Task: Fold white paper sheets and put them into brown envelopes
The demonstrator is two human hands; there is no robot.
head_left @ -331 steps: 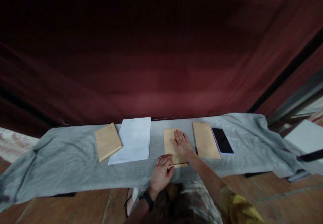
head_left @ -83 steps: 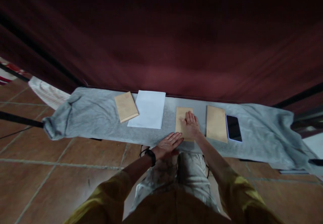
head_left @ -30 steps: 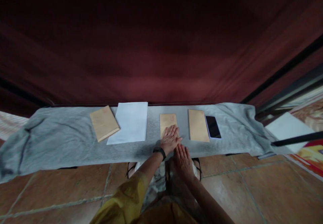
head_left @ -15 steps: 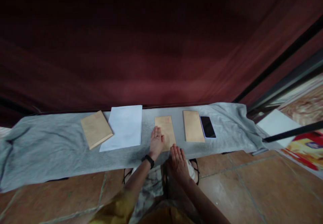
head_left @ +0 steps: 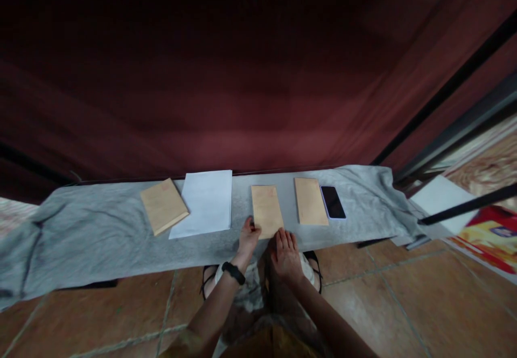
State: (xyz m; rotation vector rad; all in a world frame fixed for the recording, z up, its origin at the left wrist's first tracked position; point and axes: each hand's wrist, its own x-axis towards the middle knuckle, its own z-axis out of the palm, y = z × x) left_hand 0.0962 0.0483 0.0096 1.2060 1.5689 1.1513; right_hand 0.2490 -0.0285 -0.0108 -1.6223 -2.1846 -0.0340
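Note:
A plain brown paper envelope (head_left: 268, 207) lies flat on the grey cloth in front of me. At its lower left edge my left hand (head_left: 247, 238), with a dark band on the wrist, has its fingers bent and closed in a pinch on the paper. My right hand (head_left: 287, 253) is palm down by the lower right corner, fingers stretched out and their tips touching the paper. To the right lie another stack of brown envelopes (head_left: 311, 202) and a phone (head_left: 333, 202) with a dark screen.
Grey cloth (head_left: 100, 239) covers the long narrow bench. On the left, white paper sheets (head_left: 208, 202) lie beside a thicker brown envelope stack (head_left: 163, 207). A dark red panel (head_left: 258, 105) rises behind the bench. Black bars (head_left: 468, 211) and a red-yellow package (head_left: 493, 234) are at the right.
My left hand has slid from flat on the envelope down to its lower left edge, and its fingers have closed. Red print at the envelope's top no longer shows. My right hand stays nearly in place.

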